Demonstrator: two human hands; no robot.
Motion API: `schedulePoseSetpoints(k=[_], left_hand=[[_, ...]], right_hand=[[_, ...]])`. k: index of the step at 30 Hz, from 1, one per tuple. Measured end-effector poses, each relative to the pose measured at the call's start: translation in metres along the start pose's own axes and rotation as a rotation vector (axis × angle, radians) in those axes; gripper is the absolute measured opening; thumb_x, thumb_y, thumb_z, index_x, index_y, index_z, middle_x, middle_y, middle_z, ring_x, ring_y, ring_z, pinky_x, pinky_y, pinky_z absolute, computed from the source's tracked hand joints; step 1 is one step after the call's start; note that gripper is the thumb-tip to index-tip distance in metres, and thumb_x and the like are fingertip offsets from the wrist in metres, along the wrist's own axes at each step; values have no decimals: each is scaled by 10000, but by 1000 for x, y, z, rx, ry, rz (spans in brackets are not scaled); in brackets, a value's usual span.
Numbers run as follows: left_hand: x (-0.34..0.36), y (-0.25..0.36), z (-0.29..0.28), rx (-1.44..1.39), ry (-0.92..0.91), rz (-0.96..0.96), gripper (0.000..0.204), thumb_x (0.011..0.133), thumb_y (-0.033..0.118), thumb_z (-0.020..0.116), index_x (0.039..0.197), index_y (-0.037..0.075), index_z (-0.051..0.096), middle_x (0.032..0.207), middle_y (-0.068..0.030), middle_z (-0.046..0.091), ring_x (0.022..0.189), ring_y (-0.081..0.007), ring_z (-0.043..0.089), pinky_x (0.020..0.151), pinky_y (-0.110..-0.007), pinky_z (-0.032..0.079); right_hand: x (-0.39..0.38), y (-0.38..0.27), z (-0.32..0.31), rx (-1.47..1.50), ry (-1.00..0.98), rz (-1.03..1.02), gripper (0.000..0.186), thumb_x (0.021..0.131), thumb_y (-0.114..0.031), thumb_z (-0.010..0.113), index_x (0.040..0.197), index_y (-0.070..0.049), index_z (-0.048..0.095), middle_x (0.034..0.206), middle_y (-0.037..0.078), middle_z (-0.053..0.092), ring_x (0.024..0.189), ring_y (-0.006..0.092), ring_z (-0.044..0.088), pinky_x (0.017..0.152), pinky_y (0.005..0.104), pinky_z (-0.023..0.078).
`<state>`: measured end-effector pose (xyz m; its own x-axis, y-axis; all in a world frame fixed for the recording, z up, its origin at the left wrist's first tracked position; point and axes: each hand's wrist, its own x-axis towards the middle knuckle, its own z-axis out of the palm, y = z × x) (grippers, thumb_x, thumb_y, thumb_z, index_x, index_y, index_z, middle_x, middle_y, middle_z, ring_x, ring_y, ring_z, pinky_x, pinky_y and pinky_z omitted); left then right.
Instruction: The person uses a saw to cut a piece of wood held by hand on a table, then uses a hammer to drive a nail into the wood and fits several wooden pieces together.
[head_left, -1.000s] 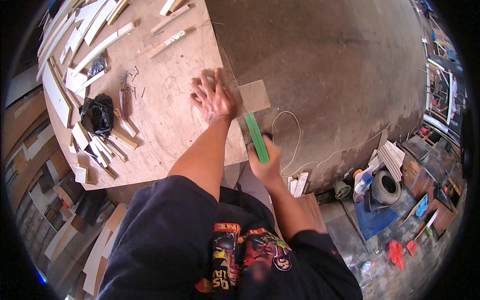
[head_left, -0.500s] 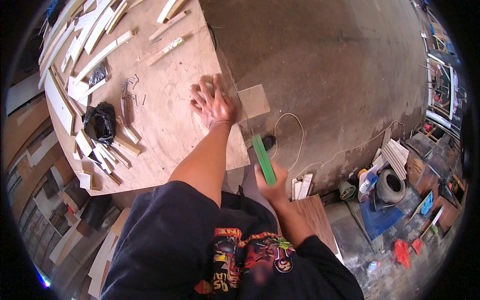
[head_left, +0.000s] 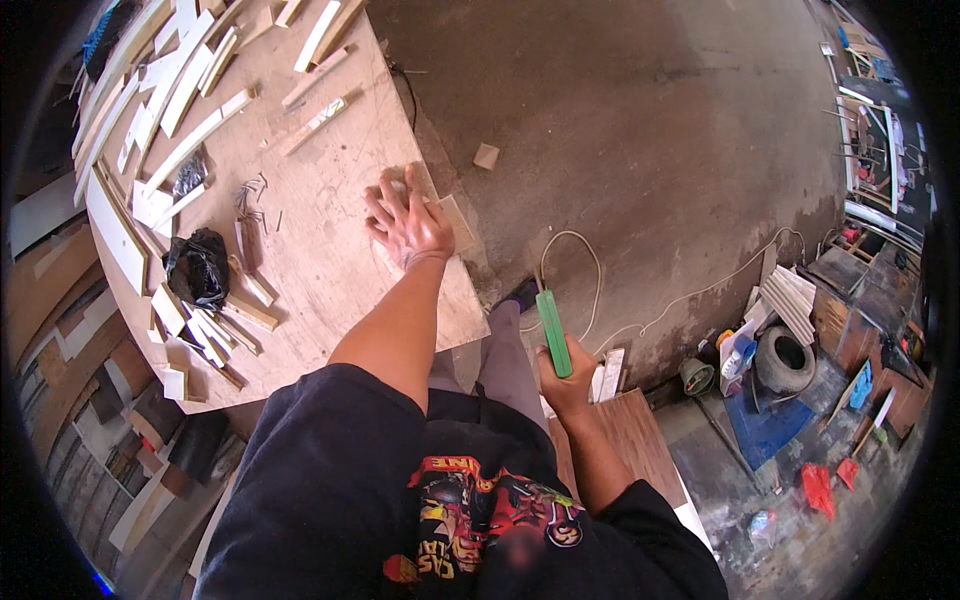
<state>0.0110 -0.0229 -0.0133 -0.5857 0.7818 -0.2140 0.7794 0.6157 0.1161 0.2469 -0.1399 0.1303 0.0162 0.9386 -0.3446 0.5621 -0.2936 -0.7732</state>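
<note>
My left hand [head_left: 408,232] presses down near the right edge of the plywood table [head_left: 310,225], its fingers spread. Partly under it lies a thin board [head_left: 458,222], whose end sticks out past the table edge. My right hand [head_left: 566,378] is closed round a tool with a long green handle [head_left: 553,335], held to the right of my leg, apart from the table. What kind of tool it is I cannot make out; any blade is too thin to see. A small square piece of board [head_left: 486,156] shows against the floor beyond the table edge.
Wood strips [head_left: 190,90], nails [head_left: 255,195] and a black plastic bag [head_left: 197,268] lie on the table's left side. A pale cable [head_left: 690,300] loops over the floor. To the right are a tire [head_left: 785,365], a blue sheet [head_left: 765,425] and wood scraps.
My right hand with the green-handled tool has moved right, away from the board. The overhanging board end is shorter, and a small square piece now shows apart, farther off.
</note>
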Motion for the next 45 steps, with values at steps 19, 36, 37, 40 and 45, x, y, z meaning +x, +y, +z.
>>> schedulePoseSetpoints(k=[19, 36, 37, 40, 45], left_hand=[[-4, -39, 12, -461, 95, 310, 634, 984, 481, 540, 1558, 245, 409, 1623, -90, 329, 1534, -354, 202, 1227, -582, 155], [-35, -193, -84, -1553, -752, -514, 588, 918, 550, 626, 1252, 66, 631, 999, -117, 684, 837, -296, 696, 747, -457, 573], [-34, -197, -87, -1650, -712, -522, 578, 929, 550, 611, 1256, 74, 621, 997, -112, 682, 840, -295, 695, 745, -460, 574], [-32, -208, -93, -1930, -574, -540, 549, 960, 549, 564, 1267, 95, 593, 990, -100, 678, 848, -291, 692, 742, -468, 576], [-50, -224, -83, -1917, -311, -422, 573, 902, 316, 700, 1390, 98, 492, 1123, -71, 616, 1000, -264, 657, 852, -449, 562]], right_hand=[[-93, 37, 24, -85, 2, -82, 172, 831, -128, 721, 844, -37, 576, 722, 230, 618, 691, 459, 631, 600, 517, 480], [-68, -46, 88, -279, -15, -847, 131, 778, -113, 697, 825, -66, 584, 721, 142, 592, 636, 374, 625, 558, 474, 502], [-57, -52, 96, -315, -44, -901, 108, 811, -137, 675, 863, -68, 610, 736, 125, 615, 650, 351, 647, 569, 457, 526], [-23, -69, 122, -362, -95, -1046, 115, 833, -169, 658, 893, -75, 629, 760, 118, 633, 671, 332, 667, 590, 436, 543], [37, -60, 167, -590, -148, -1274, 105, 849, -134, 608, 945, -110, 643, 833, 87, 638, 774, 282, 680, 644, 400, 551]])
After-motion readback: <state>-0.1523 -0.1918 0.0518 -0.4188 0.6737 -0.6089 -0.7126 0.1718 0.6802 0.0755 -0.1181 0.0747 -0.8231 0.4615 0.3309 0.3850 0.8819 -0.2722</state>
